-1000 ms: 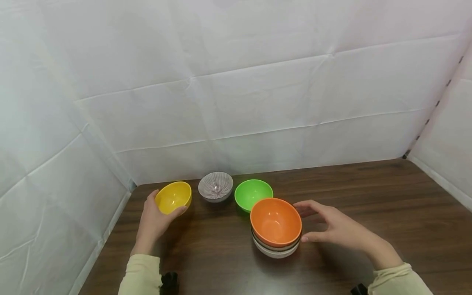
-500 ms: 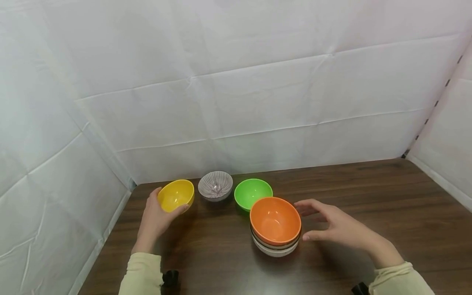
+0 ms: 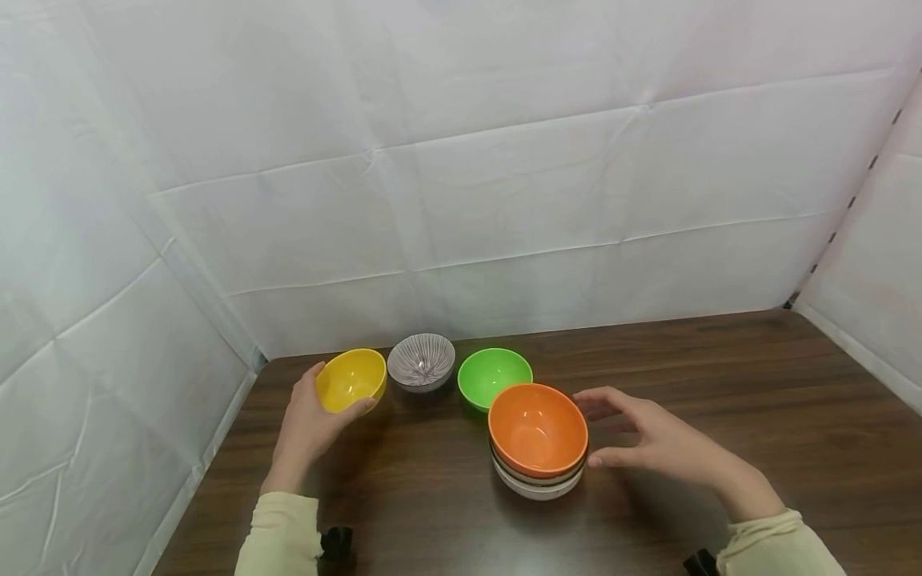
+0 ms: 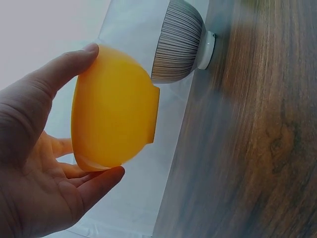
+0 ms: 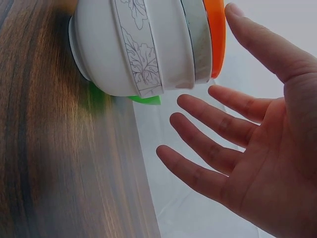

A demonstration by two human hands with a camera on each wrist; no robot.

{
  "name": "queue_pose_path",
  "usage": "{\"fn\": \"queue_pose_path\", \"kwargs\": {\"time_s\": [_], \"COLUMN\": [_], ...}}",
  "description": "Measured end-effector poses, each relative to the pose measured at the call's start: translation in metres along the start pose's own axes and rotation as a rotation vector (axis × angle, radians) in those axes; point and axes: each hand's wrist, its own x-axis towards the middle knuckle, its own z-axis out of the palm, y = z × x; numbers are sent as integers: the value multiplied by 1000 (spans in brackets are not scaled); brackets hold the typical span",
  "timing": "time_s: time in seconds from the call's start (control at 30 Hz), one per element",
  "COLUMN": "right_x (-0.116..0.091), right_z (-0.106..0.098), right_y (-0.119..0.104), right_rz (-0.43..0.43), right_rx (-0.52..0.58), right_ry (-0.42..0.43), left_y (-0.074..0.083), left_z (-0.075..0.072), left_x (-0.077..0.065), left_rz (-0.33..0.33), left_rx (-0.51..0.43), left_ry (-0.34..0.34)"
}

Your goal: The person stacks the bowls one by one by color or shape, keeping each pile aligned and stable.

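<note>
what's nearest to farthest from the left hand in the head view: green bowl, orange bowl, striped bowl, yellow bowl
1. Yellow bowl, held in the left hand.
2. Striped bowl, just right of the yellow one.
3. Green bowl, right of the striped one.
4. Orange bowl, atop the stack, rightmost.

We are viewing a dark wood-grain table [image 3: 425, 488] where a striped bowl [image 3: 421, 364] and a green bowl [image 3: 490, 374] are sitting near the back, and a white bowl [image 5: 99, 49], bottommost in its stack [image 3: 539, 440], is standing nearer us.

The yellow bowl [image 3: 352, 379] has moved (only slightly) nearer the striped bowl [image 3: 421, 364].
</note>
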Motion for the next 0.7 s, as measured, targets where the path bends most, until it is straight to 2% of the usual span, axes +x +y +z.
{"fn": "queue_pose_path", "kwargs": {"time_s": [0.7], "right_x": [1], "right_z": [1], "right_y": [1], "right_rz": [9], "right_rx": [4], "right_ry": [-3], "left_y": [15], "left_z": [-5], "left_x": [-3], "left_rz": [68], "left_rx": [-19], "left_ry": [5]}}
